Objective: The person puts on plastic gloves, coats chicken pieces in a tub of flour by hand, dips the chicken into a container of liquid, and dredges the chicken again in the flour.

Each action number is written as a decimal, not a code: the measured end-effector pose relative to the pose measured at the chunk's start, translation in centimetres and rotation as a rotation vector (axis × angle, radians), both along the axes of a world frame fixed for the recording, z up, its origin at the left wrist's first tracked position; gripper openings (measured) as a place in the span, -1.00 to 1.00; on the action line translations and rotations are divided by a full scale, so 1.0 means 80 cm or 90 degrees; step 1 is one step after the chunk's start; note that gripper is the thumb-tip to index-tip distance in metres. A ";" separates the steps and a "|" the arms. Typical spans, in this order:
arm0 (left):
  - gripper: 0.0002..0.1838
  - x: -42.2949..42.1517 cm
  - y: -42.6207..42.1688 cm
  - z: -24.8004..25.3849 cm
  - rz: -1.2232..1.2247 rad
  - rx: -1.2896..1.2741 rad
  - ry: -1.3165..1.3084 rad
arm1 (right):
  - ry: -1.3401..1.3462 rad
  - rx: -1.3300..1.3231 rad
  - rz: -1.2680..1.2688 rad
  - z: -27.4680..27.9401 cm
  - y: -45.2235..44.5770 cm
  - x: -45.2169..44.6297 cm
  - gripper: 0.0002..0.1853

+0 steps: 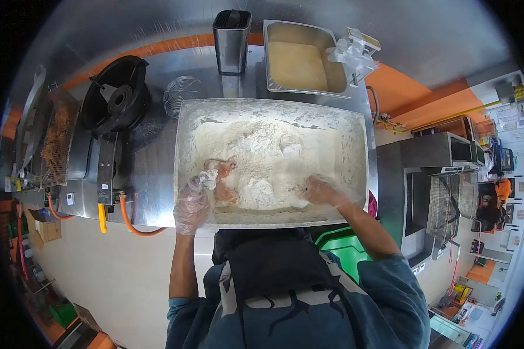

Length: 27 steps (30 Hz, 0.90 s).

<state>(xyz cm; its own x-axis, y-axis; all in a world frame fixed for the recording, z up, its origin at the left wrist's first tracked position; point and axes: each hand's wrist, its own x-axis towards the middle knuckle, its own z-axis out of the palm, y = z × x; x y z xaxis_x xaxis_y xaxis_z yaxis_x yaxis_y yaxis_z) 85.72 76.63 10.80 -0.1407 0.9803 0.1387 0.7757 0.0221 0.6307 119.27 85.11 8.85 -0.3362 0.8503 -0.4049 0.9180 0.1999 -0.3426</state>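
Observation:
A large metal tub of white flour [360, 134] lies in front of me. My left hand [193, 205], in a clear plastic glove, is over its left edge. Its fingers are bent and caked with flour at the tips; what they hold, if anything, is hidden. Raw chicken pieces [226, 193] lie beside these fingers, partly dusted. My right hand [325, 192], also gloved, reaches into the flour at the front right. Its fingers curl down around something floury that I cannot identify. Between the hands sits a flour-covered lump [258, 193], with more flour heaped behind it.
Behind the tub stand a deep steel pan [338, 87] of yellowish contents and a tall metal holder [233, 46]. A wire whisk [182, 95] and a black round pot-like part [117, 96] are at the left. A green bin [346, 253] is below; wire baskets [445, 200] are right.

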 end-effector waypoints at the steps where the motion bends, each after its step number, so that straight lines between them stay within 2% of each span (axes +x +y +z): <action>1: -0.71 -0.001 0.000 -0.001 -0.002 -0.003 0.004 | -0.019 0.033 0.004 0.006 0.000 -0.003 -0.53; 5: -0.73 -0.002 0.000 -0.005 -0.005 0.023 0.032 | 0.050 0.135 0.241 -0.034 0.002 0.016 -0.61; 9: -0.75 0.004 0.002 0.005 0.025 0.004 0.037 | 0.066 0.366 0.360 -0.075 -0.001 0.034 -0.69; 11: -0.75 -0.001 -0.003 -0.010 0.016 0.039 0.093 | 0.047 0.338 0.356 -0.088 -0.002 0.031 -0.73; 13: -0.74 -0.002 0.000 -0.012 0.015 0.014 0.096 | 0.016 0.157 0.247 -0.096 -0.001 0.033 -0.77; 15: -0.72 -0.001 -0.001 0.000 0.034 -0.082 0.045 | 0.306 -0.099 0.106 -0.096 0.001 0.040 -0.84; 18: -0.72 -0.004 -0.002 -0.014 0.032 -0.051 0.083 | 0.731 -0.485 -0.139 -0.094 0.009 0.048 -0.91; 20: -0.75 -0.001 0.002 -0.007 0.020 -0.008 0.080 | 0.486 -0.346 0.091 -0.071 0.023 0.053 -0.90; 22: -0.75 -0.003 -0.002 -0.009 0.009 0.023 0.093 | -0.321 0.235 0.612 -0.002 0.047 0.040 -0.83; 24: -0.73 -0.009 -0.005 -0.022 -0.017 0.051 0.120 | -0.092 0.154 0.361 0.030 0.039 0.043 -0.81; 25: -0.74 -0.006 -0.003 -0.017 0.001 0.010 0.095 | -0.008 0.126 0.271 0.035 0.029 0.046 -0.80; 27: -0.75 -0.002 -0.001 -0.003 0.035 -0.075 0.044 | -0.027 0.127 0.242 0.034 0.012 0.055 -0.78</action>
